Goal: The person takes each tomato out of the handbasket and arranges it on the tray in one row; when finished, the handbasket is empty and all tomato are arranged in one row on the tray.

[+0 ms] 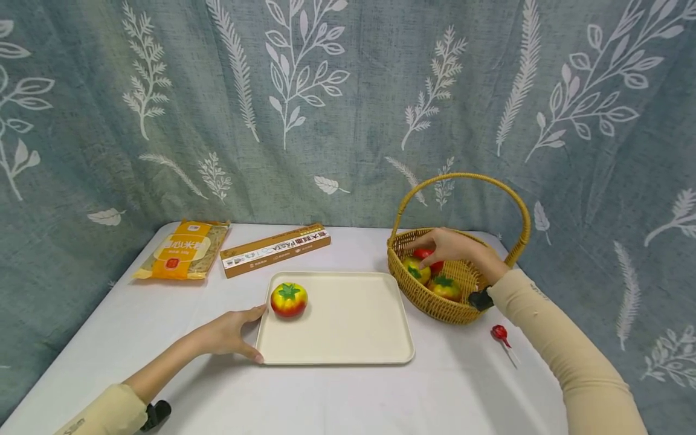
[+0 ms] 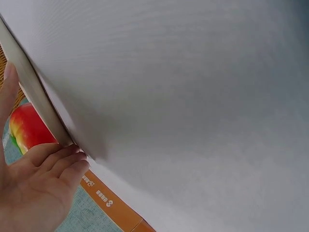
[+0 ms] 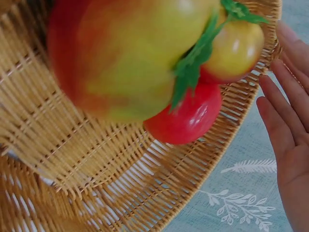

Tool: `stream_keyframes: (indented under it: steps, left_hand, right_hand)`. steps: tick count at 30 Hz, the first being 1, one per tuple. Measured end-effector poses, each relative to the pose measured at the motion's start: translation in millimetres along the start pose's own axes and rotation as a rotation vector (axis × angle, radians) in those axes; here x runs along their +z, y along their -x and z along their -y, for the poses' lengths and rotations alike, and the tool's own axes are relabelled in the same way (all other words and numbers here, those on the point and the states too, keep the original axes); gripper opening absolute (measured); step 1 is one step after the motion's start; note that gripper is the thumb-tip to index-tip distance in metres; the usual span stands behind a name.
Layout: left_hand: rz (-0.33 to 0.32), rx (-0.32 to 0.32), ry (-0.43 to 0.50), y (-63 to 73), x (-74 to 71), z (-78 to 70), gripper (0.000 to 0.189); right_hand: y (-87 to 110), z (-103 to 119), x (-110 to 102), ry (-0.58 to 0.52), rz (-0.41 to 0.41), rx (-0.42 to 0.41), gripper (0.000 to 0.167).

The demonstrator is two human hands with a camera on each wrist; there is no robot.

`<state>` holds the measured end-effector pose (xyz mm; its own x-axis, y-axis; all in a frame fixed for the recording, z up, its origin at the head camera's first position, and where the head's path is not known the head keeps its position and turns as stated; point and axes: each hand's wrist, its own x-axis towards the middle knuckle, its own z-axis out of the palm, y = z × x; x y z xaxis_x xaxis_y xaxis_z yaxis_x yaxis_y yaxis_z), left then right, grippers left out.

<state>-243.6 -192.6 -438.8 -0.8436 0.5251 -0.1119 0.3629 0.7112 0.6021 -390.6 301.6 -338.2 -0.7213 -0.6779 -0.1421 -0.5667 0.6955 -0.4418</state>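
My left hand [image 1: 231, 332] rests against the left side of a cream tray [image 1: 348, 326], its thumb and fingers spread along the rim. A red-and-yellow toy tomato [image 1: 289, 300] with a green leafy top sits in the tray's upper left. Over the wicker basket [image 1: 435, 308], my right hand [image 1: 448, 246] reaches in from the right. Beneath its fingers lie a red tomato [image 1: 429, 260] and a yellowish tomato [image 1: 415, 270]; another tomato [image 1: 446, 287] lies nearer the front. The right wrist view shows the hand's fingers [image 3: 280, 106] extended beside the basket rim, apart from the tomatoes.
A yellow bag of grain [image 1: 182, 251] and a long brown-and-white pasta box [image 1: 276, 249] lie at the back left. The basket's tall handle [image 1: 462, 175] arches over the right forearm's side. A red lollipop [image 1: 499, 332] lies in front of the basket. A patterned curtain [image 1: 348, 121] hangs behind the table.
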Motion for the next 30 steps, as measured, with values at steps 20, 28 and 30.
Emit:
stream_keyframes:
  steps: [20, 28, 30]
  left_hand:
    - [-0.002, -0.035, 0.006, 1.4, 2.0, -3.6, 0.11]
    - [-0.009, -0.017, 0.004, 0.0, 2.0, -1.2, 0.11]
    - [-0.011, -0.013, 0.002, 0.0, 2.1, -0.6, 0.11]
  right_hand:
    - [-8.4, -1.6, 5.4, 0.107, 0.086, 0.017, 0.052]
    - [-12.0, -1.3, 6.7, 0.092, 0.096, 0.044, 0.05]
    - [-12.6, -0.8, 7.0, 0.097, 0.092, 0.034, 0.05]
